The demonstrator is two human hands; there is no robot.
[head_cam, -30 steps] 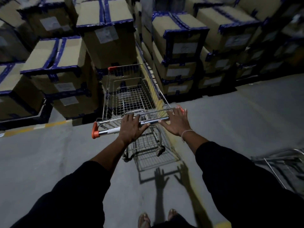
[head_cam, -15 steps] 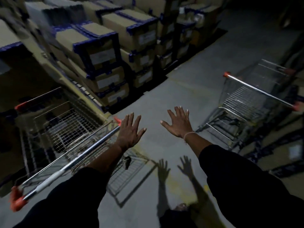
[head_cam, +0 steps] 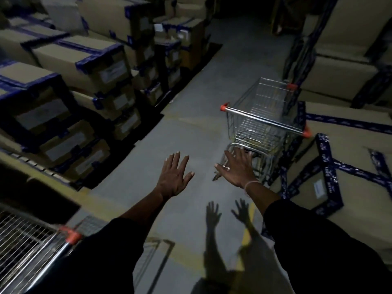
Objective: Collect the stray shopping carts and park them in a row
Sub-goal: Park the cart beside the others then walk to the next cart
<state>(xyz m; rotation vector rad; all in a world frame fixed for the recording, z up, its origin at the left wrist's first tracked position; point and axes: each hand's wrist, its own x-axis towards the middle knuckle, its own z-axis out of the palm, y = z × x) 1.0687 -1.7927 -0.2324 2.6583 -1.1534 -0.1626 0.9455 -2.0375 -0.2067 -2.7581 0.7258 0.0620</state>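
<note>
One cart (head_cam: 263,122) ahead right, seemingly against boxes (head_cam: 350,145); another cart (head_cam: 27,249) near left.

The grey concrete floor (head_cam: 191,115) runs ahead of the left hand (head_cam: 172,177) and right hand (head_cam: 238,168). A wire cart (head_cam: 265,124) stands just beyond the right hand, beside taped boxes (head_cam: 347,162); stacked cartons (head_cam: 80,66) line the floor beyond the left hand, and another cart (head_cam: 27,247) stands behind it.

near cart (head_cam: 31,249) cut off at left edge, box labels (head_cam: 113,71) blurred, aisle's far end dark
</note>
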